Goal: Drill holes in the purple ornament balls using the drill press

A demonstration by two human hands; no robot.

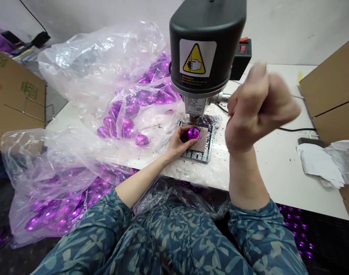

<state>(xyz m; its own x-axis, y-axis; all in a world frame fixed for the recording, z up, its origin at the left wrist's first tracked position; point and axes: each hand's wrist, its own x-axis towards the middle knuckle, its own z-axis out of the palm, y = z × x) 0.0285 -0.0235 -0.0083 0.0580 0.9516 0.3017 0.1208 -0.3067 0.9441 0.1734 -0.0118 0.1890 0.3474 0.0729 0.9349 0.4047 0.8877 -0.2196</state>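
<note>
My left hand (176, 144) is shut on a shiny purple egg-shaped ornament (193, 133), holding it on a tan pad (203, 139) atop a metal-framed plate (196, 156). The ornament sits right below the bit end of a black bench drill (206, 49), and the spindle tip (195, 119) appears to be at or just above its top. My right hand (260, 109) is raised to the right of the drill, blurred, with its fingers curled closed and nothing in them.
Clear plastic bags (91, 65) full of purple ornaments (125, 130) spread left of the drill. Black shavings (217, 128) litter the white table (272, 168). Cardboard boxes (332, 88) stand at both sides, and crumpled white paper (320, 162) lies at right.
</note>
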